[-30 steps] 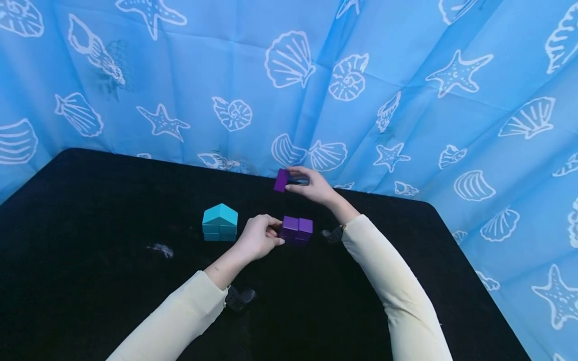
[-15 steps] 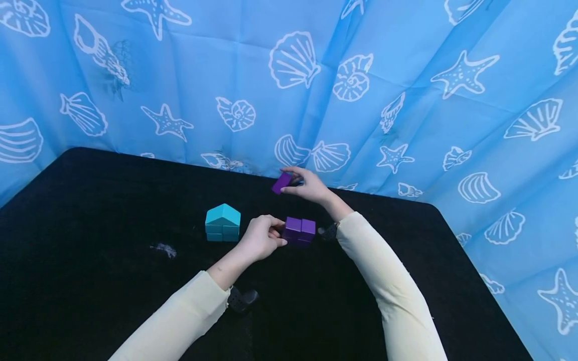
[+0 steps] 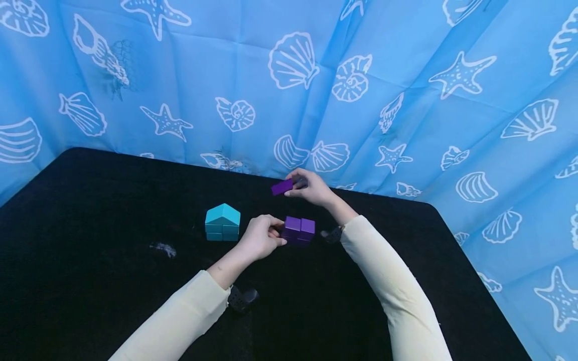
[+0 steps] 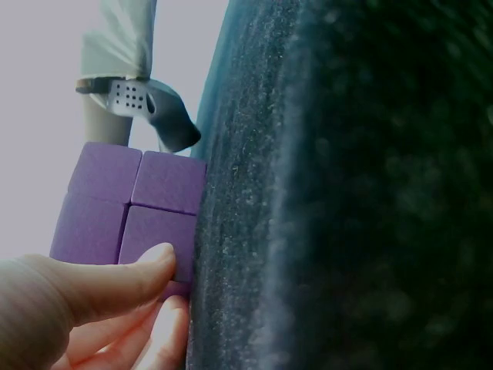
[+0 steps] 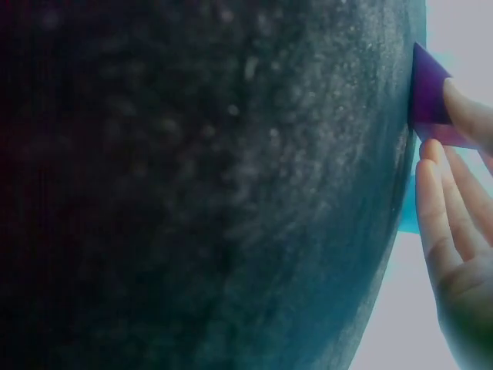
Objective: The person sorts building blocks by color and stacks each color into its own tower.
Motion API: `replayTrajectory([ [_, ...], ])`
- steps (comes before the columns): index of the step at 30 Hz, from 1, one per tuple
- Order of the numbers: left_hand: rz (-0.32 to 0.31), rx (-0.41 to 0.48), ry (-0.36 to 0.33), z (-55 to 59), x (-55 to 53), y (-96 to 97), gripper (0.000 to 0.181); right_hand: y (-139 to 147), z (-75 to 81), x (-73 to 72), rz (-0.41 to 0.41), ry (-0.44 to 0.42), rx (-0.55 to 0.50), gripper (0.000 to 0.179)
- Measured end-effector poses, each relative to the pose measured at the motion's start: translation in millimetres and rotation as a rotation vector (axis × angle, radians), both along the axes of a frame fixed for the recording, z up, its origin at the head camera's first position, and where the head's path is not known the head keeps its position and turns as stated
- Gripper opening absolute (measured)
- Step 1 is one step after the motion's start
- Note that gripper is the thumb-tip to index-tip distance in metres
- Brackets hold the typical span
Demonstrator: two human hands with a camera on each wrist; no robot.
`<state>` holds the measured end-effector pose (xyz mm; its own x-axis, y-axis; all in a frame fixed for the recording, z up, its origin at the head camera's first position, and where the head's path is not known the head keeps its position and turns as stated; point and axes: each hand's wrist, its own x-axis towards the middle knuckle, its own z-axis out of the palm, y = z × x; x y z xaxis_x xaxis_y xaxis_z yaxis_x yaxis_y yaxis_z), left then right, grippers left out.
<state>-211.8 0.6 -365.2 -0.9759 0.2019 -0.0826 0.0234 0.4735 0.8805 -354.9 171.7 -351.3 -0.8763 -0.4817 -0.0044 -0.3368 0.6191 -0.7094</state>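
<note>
My left hand (image 3: 259,238) grips the side of a small stack of purple blocks (image 3: 299,228) standing on the black table. In the left wrist view the purple stack (image 4: 123,204) shows square faces in two rows, and the thumb presses a lower one. Farther back, my right hand (image 3: 311,186) pinches a purple triangular block (image 3: 282,187) between thumb and fingers, behind the stack. The right wrist view shows the triangular block's (image 5: 431,96) pointed end face close to the table surface, thumb on it. Left of my left hand stands a turquoise house-shaped stack (image 3: 223,223) with a triangular top.
The black cloth-covered table (image 3: 113,301) reaches back to a blue curtain (image 3: 194,65) printed with white shells and starfish. A pale smudge (image 3: 163,249) marks the cloth at left. Dark wrist-worn devices (image 3: 242,299) stick out below the sleeves.
The purple block in my right hand has turned from upright to lying nearly sideways. My left hand keeps its hold on the purple stack, which stays in place.
</note>
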Motion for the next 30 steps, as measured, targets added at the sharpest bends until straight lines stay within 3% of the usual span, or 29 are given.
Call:
replayTrajectory([
  [21,0.004,-0.016,0.023,-0.6,-0.7,1.7,0.037,28,9.1,46.8,0.055,-0.040,-0.231,0.043],
  [30,0.010,-0.005,0.024,-0.1,1.7,2.5,0.037,41,16.4,64.6,0.065,-0.001,-0.277,0.048],
])
